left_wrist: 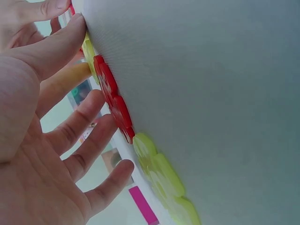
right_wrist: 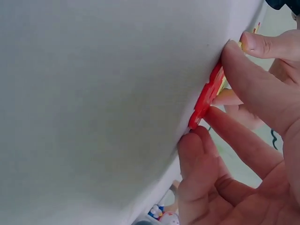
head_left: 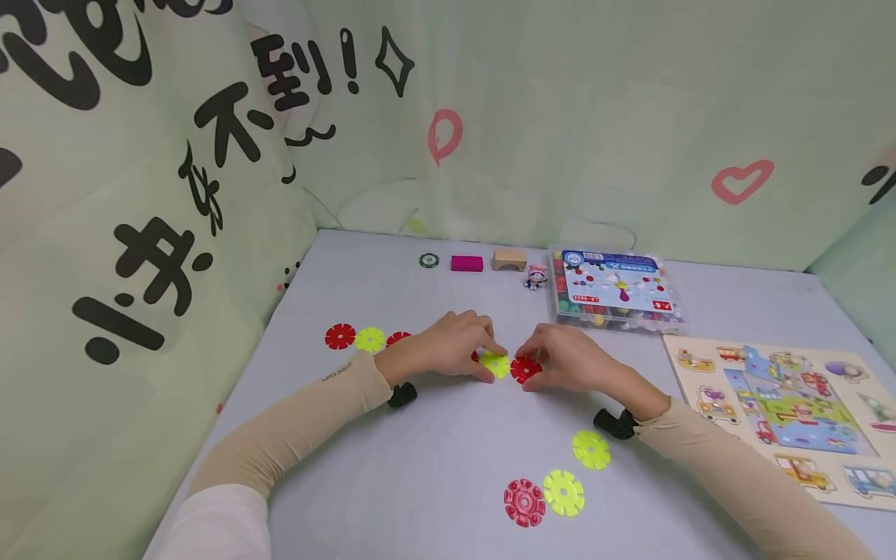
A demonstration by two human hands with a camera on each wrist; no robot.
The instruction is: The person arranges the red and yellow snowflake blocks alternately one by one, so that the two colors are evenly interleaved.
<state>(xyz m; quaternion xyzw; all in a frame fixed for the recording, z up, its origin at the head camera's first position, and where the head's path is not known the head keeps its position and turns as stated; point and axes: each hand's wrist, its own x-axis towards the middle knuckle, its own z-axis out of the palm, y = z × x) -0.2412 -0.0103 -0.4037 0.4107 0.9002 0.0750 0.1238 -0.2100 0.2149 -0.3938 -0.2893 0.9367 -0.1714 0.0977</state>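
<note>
A row of flat, notched plastic discs runs across the table, partly hidden by my left hand and forearm. At its left end show a red disc [head_left: 340, 336], a yellow-green disc [head_left: 369, 339] and part of another red one [head_left: 398, 337]. My left hand [head_left: 455, 346] holds a yellow-green disc [head_left: 495, 365] between thumb and index finger, the other fingers spread beside a red disc [left_wrist: 112, 96]. Just to the right, my right hand [head_left: 574, 359] pinches a red disc [head_left: 526, 369] by its edges, low at the tabletop.
Nearer me lie two yellow-green discs [head_left: 591, 449] and a dark red disc [head_left: 524, 502]. A clear box of beads [head_left: 616, 288] stands behind, beside a small figurine [head_left: 535, 278], wooden arch block [head_left: 509, 259], magenta block [head_left: 467, 264] and round green chip [head_left: 429, 260]. A picture puzzle board [head_left: 759, 467] lies right.
</note>
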